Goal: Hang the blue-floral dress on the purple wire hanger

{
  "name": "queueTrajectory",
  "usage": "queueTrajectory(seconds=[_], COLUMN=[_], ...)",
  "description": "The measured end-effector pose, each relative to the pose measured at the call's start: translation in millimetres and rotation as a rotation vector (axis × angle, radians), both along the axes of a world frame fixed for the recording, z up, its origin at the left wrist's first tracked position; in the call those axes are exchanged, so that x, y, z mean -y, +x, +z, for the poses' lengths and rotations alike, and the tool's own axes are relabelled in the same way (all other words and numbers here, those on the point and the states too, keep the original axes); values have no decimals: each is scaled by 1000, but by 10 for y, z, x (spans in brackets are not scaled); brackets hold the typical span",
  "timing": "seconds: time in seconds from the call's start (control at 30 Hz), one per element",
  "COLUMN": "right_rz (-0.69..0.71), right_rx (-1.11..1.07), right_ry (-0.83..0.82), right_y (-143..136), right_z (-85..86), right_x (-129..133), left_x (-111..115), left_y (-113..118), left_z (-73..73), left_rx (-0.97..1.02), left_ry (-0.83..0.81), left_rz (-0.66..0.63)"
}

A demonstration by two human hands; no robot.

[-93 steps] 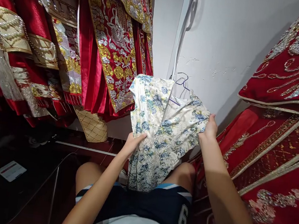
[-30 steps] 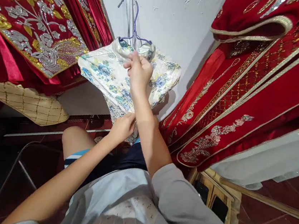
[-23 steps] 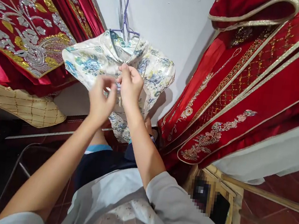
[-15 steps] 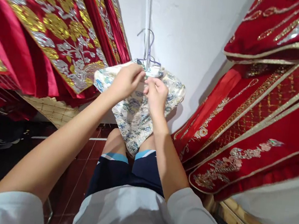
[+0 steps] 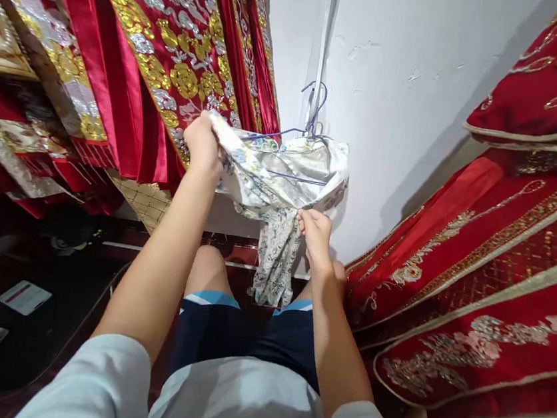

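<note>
The blouse (image 5: 273,195) was hung on a hanger (image 5: 311,128) before the wall (image 5: 384,114), its lower part dangled between the knees (image 5: 211,272). Its outer edge was gripped in the left hand (image 5: 202,141); its front edge was pinched by the right hand (image 5: 316,232). The costume (image 5: 173,69) was partly covered by the left hand; toward the gown (image 5: 482,272), open room was seen.
</note>
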State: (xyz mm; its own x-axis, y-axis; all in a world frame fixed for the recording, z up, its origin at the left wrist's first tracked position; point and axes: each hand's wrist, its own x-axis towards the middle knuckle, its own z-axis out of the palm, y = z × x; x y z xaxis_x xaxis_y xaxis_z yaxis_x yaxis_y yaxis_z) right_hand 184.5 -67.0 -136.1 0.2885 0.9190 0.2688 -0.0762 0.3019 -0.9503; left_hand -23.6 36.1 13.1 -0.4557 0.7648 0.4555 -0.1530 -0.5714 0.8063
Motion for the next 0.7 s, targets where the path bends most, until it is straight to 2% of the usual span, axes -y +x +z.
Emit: queueTrajectory(seconds=[0.07,0.13,0.17,0.27,0.33,0.37,0.43,0.5,0.53,0.6,0.63,0.7], right_rz=[49,92,91,4,-84,-130,-223,-275,-253,-109,-4,187], right_rx=[-46,-56,-67,-152,-217,-233,-213,-137,-90,-38,-43,-86], right_ry=[8,-12,-31,-62,-46,-35,-5,43,71,87,65,-20], right_y=[-27,-80,-105,-121,-57,-8,99,174,188,170,148,117], right_z=[-30,-61,-92,-267,-418,-480,-538,-496,-447,-334,-285,-216], right_x=[128,238,287,417,486,512,544,554,554,554,558,580], left_x=[-44,17,79,330,509,597,772,952,1044,1220,1298,1415], left_y=[-235,-347,-345,-153,47,147,330,491,565,699,755,834], left_z=[-133,-398,-563,-1055,-1277,-1334,-1333,-1213,-1130,-965,-899,-822], left_rx=[216,339,371,466,450,440,376,225,118,-146,-287,-518], left_ry=[-165,-285,-333,-398,-425,-441,-394,-319,-283,-208,-154,-29], left_rz=[-53,-156,-164,-80,-145,-188,-342,-520,-605,-721,-737,-681])
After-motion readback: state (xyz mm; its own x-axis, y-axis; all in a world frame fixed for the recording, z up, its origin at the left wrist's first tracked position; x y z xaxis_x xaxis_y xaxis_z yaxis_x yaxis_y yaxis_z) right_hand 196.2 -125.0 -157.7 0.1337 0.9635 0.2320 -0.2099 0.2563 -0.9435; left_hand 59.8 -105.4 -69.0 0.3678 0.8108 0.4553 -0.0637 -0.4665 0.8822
